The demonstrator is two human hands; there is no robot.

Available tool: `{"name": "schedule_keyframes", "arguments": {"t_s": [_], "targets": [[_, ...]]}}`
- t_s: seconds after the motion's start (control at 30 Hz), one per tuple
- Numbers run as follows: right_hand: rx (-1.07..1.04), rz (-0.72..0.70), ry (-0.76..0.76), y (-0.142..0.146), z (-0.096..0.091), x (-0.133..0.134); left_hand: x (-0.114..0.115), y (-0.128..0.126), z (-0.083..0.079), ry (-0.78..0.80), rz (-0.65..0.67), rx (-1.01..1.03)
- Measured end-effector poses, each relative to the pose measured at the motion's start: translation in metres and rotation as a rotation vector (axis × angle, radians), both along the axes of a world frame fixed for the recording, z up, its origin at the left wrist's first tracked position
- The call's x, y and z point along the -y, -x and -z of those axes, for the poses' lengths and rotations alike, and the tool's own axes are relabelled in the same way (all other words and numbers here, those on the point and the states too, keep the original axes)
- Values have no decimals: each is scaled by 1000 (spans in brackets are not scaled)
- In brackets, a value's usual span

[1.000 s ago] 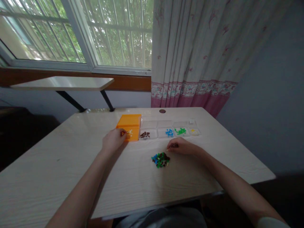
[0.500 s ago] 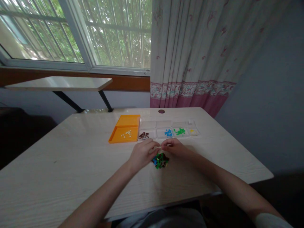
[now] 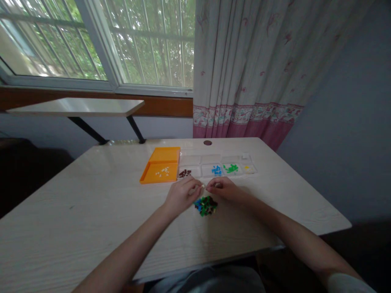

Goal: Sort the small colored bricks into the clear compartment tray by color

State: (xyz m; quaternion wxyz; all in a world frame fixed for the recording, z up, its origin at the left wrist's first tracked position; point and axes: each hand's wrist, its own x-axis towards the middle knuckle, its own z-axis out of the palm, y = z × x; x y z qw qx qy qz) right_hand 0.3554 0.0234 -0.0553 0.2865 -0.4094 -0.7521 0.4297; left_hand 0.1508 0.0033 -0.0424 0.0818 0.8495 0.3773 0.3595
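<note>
A small white building-block piece (image 3: 203, 186) is pinched between the thumb and fingertips of my left hand (image 3: 182, 194). Just to its right, my right hand (image 3: 225, 189) has its thumb and fingers pressed together; whatever it grips is too small to make out. A narrow gap separates the two sets of fingertips. Below them, on the table, lies a heap of small mixed blocks (image 3: 207, 206), green, brown, blue and pale.
Beyond my hands an orange box (image 3: 166, 155) lies unfolded with white pieces (image 3: 162, 172) in it. Beside it, clear trays hold brown pieces (image 3: 185, 173), blue pieces (image 3: 216, 170), green pieces (image 3: 231, 168) and yellow pieces (image 3: 247, 167). A raised shelf (image 3: 79, 106) stands at the back left.
My fingertips have parted slightly, and the white piece in my left hand now shows. The heap and the boxes stay where they were.
</note>
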Motion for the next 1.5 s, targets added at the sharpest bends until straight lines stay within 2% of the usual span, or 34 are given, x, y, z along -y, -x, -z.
{"name": "schedule_keyframes", "arguments": {"t_s": [0.13, 0.27, 0.47, 0.63, 0.83, 0.93, 1.07, 1.2, 1.3, 1.5], "targets": [[168, -162, -210, -13, -2, -1, -9, 13, 0, -16, -112, 92], [270, -288, -274, -20, -5, 0, -13, 23, -4, -31, -176, 125], [281, -338, -305, -19, -8, 0, -12, 25, -5, -68, -171, 154], [310, -329, -274, -19, -8, 0, -12, 25, -3, -80, -167, 159], [348, -318, -307, -18, -7, 0, -11, 25, -6, -78, -177, 146], [368, -301, -296, -18, -7, 1, -15, 32, -10, -49, -266, 89], [377, -266, -290, -18, -5, 1, -29, 56, -16, 76, -515, -100], [328, -238, -276, -18, -4, 1, -44, 85, -15, 175, -736, -244], [302, -221, -259, -18, -5, 1, -49, 97, -11, 225, -798, -291], [270, -204, -304, -18, -5, -1, -52, 102, -7, 299, -807, -314]]}}
